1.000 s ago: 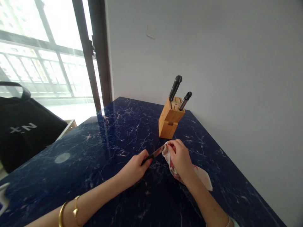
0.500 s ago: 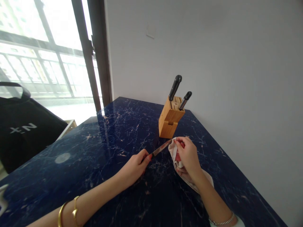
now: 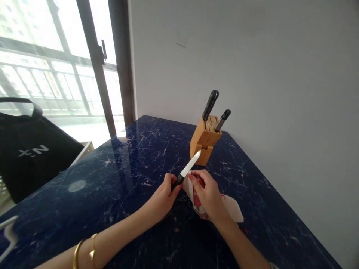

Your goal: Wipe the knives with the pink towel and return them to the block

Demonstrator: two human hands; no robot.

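Note:
My left hand (image 3: 165, 192) is closed round the black handle of a small kitchen knife (image 3: 191, 164), its bright blade tilted up and away to the right. My right hand (image 3: 206, 192) pinches a white and red cloth (image 3: 232, 208), which bunches under the palm and hangs out behind the wrist. The cloth's near fold sits close beside the knife handle; whether it touches the blade I cannot tell. Just beyond the blade tip stands a wooden knife block (image 3: 204, 140). A large black-handled knife (image 3: 210, 104) and a slimmer tool with a black and silver handle (image 3: 223, 120) stick out of its top.
The blue marbled table (image 3: 117, 175) meets a grey wall (image 3: 252, 74) at the back and right. A black bag (image 3: 33, 153) stands past the left edge, by the window. A white object (image 3: 9, 235) lies at the near left, partly cut off.
My right hand has drawn the cloth back along the blade toward the handle, leaving the tip uncovered. The knife now points up more steeply. The view has shifted slightly.

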